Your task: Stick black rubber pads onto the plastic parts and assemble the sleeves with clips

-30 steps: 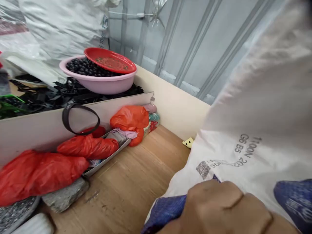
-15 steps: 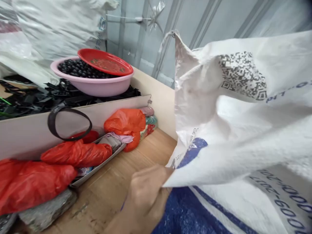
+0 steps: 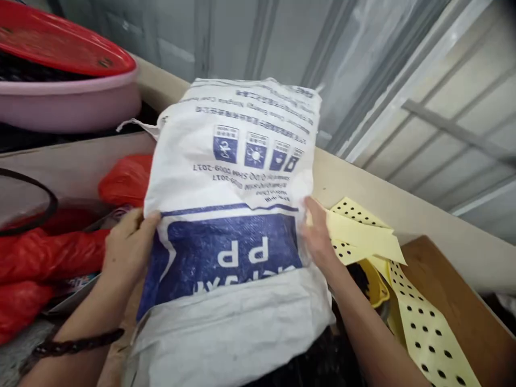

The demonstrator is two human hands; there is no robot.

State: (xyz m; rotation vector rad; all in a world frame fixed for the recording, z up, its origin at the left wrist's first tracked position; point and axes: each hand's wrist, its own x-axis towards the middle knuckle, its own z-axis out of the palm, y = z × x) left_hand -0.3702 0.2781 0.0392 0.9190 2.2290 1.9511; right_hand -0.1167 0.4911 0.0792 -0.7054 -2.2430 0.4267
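A white woven sack (image 3: 181, 172) with blue printing, upside down to me, stretches between my hands. My left hand (image 3: 128, 242) grips its left edge, fingers wrapped behind the cloth. On the opposite edge my right hand (image 3: 318, 231) is closed, thumb in front. The near end of the sack is folded over, its pale unprinted side showing. A dark braided bracelet (image 3: 80, 344) circles my left wrist.
At the upper left, a pink basin (image 3: 68, 107) carries a tilted red tray (image 3: 64, 40). Red plastic bags (image 3: 52, 258) lie below it. On the right, yellow perforated sheets (image 3: 419, 312) lie by a yellow container (image 3: 377, 285) and a brown board (image 3: 447, 290).
The view has swung right. The sack, earlier raised at the right with one hand seen at its edge, is now lower and flatter in front, held at both sides.
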